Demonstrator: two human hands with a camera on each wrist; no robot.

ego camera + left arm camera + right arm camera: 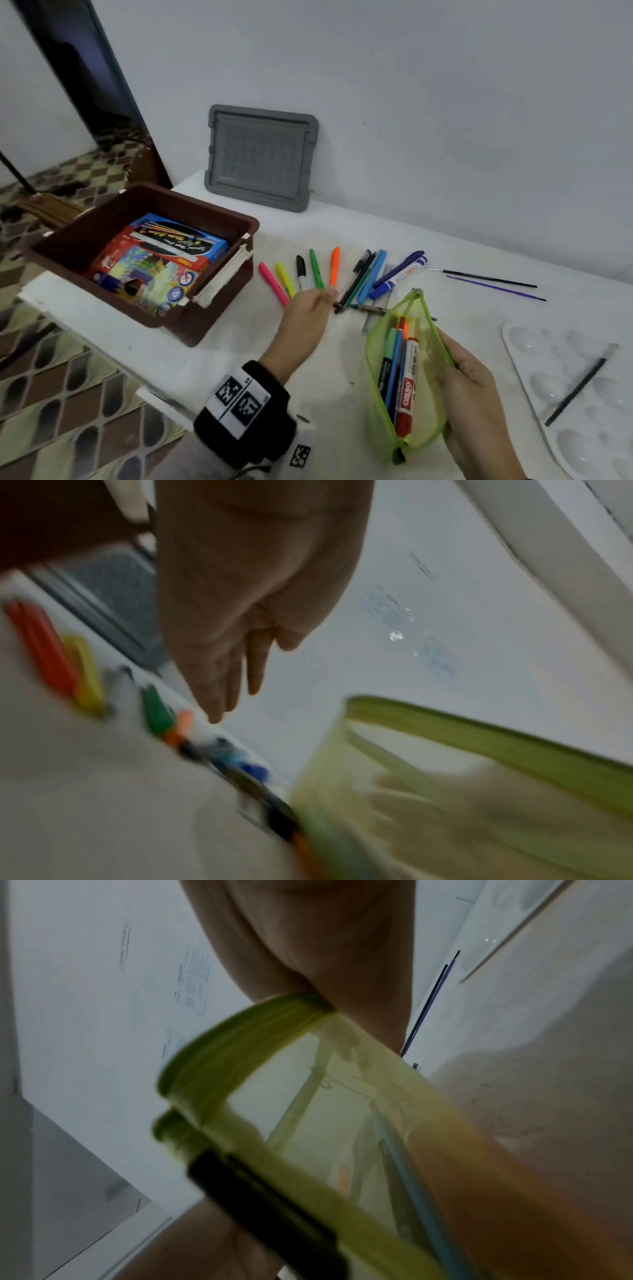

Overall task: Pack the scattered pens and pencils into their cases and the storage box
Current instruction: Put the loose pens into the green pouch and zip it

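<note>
- Pens and markers lie fanned on the white table, just beyond our green mesh pouch; we take the pouch as our landmark for everything else.
- Our right hand grips the pouch from its right side, fingers curled round the mesh, holding it tilted with the open mouth toward the fan. We judge this keeps the mouth gaping for the next pen.
- Several markers already stand inside the pouch, a red one among them.
- Our left hand reaches out left of the pouch, fingers straight and loose, holding nothing, fingertips at the near ends of the green pen and orange pen. Whether they touch, we cannot tell.
- Left of the pouch and well apart sits the brown storage box, pencil cases stacked inside, its mouth uncovered for loading.
- Behind the pouch, a grey lid leans on the wall.
- Right of the pouch lies a white palette carrying a dark brush; two thin brushes lie beyond it.
</note>
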